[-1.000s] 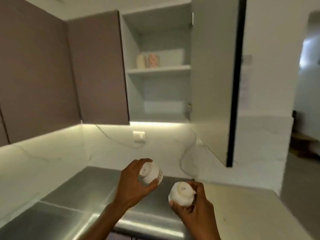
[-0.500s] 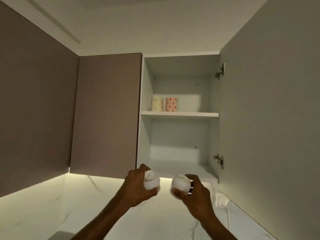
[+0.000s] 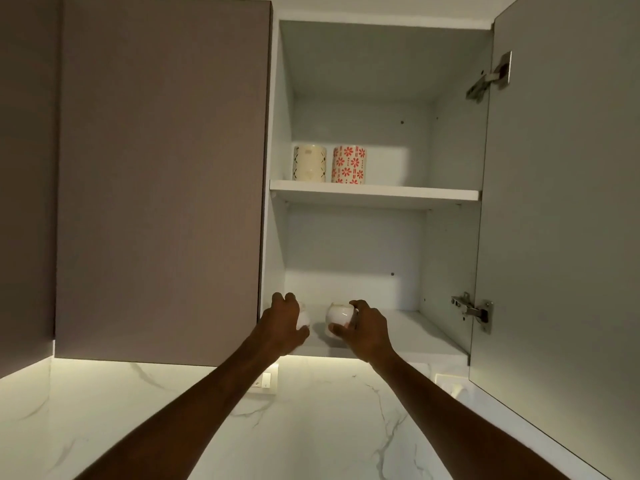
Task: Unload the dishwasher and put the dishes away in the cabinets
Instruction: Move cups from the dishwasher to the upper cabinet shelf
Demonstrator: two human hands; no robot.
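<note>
Both my arms reach up into the open wall cabinet. My left hand [image 3: 282, 322] is closed around a small white cup [image 3: 303, 318] at the left end of the bottom shelf [image 3: 415, 327]; the hand hides most of that cup. My right hand [image 3: 363, 329] grips a second small white cup [image 3: 337, 315] just to the right, at the shelf's front. Whether either cup rests on the shelf I cannot tell. On the upper shelf [image 3: 374, 195] stand a cream patterned mug [image 3: 310, 163] and a red-flowered mug [image 3: 349, 164].
The cabinet door [image 3: 561, 202] hangs open on the right, with hinges [image 3: 472, 310] on its inner edge. A shut brown cabinet door [image 3: 159, 174] is on the left. Below is a lit marble backsplash [image 3: 311, 410] with a wall socket [image 3: 266, 381].
Both hands have risen from below the cabinet and carried the two white cups onto the bottom shelf's front. My view has tilted up and moved closer.
</note>
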